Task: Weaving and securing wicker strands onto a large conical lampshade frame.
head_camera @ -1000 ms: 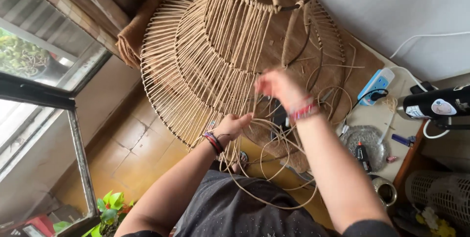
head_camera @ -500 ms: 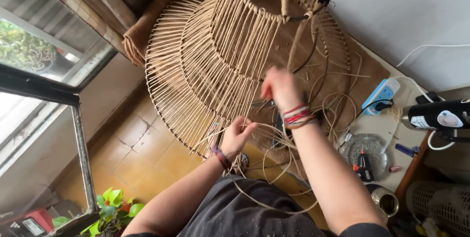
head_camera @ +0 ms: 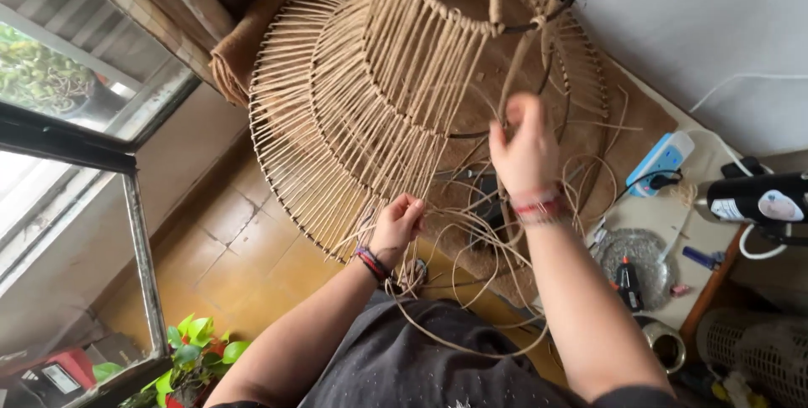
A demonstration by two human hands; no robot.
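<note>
A large tiered lampshade frame (head_camera: pixel 370 105) wrapped in tan cord hangs in front of me. My left hand (head_camera: pixel 399 224) pinches cord strands at the lower rim of the widest tier. My right hand (head_camera: pixel 526 147) is raised inside the frame's open side, fingers closed on a cord strand (head_camera: pixel 518 63) that runs up to the top ring. Loose loops of cord (head_camera: pixel 480 290) hang between my arms and over my lap.
A blue and white power strip (head_camera: pixel 661 162), a glue gun (head_camera: pixel 627 283) on a round mesh tray (head_camera: pixel 640 252), and a black tool (head_camera: pixel 757 197) lie on the surface at right. A window (head_camera: pixel 59 88) is on the left, a green plant (head_camera: pixel 198 341) below it, tiled floor beneath.
My right hand has risen and pulled the cord upward toward the top ring. My left hand has shifted slightly along the lower rim.
</note>
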